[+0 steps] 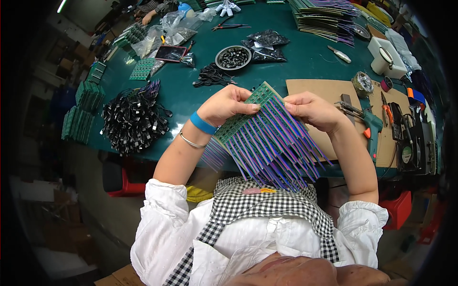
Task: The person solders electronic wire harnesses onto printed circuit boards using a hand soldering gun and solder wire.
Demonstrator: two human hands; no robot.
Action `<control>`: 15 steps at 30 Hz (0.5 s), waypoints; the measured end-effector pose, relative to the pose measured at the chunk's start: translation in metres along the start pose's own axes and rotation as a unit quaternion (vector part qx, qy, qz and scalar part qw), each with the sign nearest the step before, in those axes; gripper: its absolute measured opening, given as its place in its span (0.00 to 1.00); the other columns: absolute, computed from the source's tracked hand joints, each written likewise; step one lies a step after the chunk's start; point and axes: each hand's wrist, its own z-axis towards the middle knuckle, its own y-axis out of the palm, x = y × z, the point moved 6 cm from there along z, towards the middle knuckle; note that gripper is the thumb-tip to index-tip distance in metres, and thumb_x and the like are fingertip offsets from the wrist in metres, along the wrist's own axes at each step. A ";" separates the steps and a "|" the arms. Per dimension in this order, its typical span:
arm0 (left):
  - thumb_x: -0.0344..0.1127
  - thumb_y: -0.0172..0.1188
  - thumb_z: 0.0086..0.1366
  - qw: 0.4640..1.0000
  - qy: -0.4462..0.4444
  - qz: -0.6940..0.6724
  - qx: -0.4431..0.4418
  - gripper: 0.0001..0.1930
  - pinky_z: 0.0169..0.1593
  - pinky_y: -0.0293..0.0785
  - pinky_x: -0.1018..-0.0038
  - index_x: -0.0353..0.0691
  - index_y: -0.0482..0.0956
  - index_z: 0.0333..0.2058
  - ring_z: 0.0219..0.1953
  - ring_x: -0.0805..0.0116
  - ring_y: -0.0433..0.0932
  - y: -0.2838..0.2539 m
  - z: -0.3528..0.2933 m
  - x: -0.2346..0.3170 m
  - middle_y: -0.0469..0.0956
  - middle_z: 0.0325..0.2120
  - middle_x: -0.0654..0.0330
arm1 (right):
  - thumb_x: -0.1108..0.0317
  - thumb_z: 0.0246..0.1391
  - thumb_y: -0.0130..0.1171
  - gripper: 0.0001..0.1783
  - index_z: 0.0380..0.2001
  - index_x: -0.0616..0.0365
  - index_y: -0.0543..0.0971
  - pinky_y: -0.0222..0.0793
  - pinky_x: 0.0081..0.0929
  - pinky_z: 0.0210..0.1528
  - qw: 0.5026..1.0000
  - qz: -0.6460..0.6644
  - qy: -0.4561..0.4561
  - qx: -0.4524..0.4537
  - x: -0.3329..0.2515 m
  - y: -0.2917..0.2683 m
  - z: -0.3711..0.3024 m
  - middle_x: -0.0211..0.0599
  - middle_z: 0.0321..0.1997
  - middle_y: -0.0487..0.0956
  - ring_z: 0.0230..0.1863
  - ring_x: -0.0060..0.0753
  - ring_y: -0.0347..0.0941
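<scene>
Over a green tabletop (305,62), the left hand (230,103) and right hand (312,110) pinch a circuit board (241,121) between them, slanting far-right to near-left, wires (271,153) trailing lapward.

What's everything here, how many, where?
table: one, green, across view
held panels: count unclear, green, purple, centre
wired stack: one, green, purple, far right
circuit boards: several stacks, green, left
cable heap: one, black, left
cable bundle: one, black, centre
dish: one, silvery, far centre
dark bags: two, black, beside dish
cardboard: one, brown, right
glue gun: one, teal, right
container: one, white, far right
left hand: one, bare, on panels
right hand: one, bare, on panels
</scene>
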 end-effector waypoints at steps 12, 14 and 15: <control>0.35 0.65 0.51 0.737 0.260 0.520 0.345 0.09 0.24 0.71 0.64 0.36 0.77 0.23 0.21 0.50 0.76 0.020 -0.034 0.034 0.74 0.17 0.48 | 0.60 0.65 0.46 0.15 0.26 0.51 0.76 0.51 0.15 0.21 0.992 -0.059 0.005 0.113 -0.003 0.001 0.012 0.15 0.19 0.69 0.20 0.10 0.58; 0.36 0.64 0.52 0.673 0.282 0.572 0.376 0.09 0.24 0.72 0.64 0.37 0.76 0.22 0.21 0.51 0.76 0.038 -0.042 0.033 0.75 0.17 0.49 | 0.60 0.65 0.46 0.15 0.27 0.51 0.76 0.51 0.15 0.21 0.992 -0.062 -0.009 0.108 -0.003 0.002 0.015 0.15 0.20 0.70 0.20 0.10 0.58; 0.36 0.64 0.52 0.668 0.281 0.572 0.384 0.09 0.24 0.72 0.64 0.37 0.76 0.22 0.21 0.51 0.76 0.037 -0.042 0.035 0.75 0.17 0.49 | 0.60 0.65 0.46 0.15 0.27 0.51 0.76 0.51 0.15 0.22 0.992 -0.058 -0.018 0.112 -0.003 0.002 0.016 0.15 0.20 0.70 0.20 0.10 0.58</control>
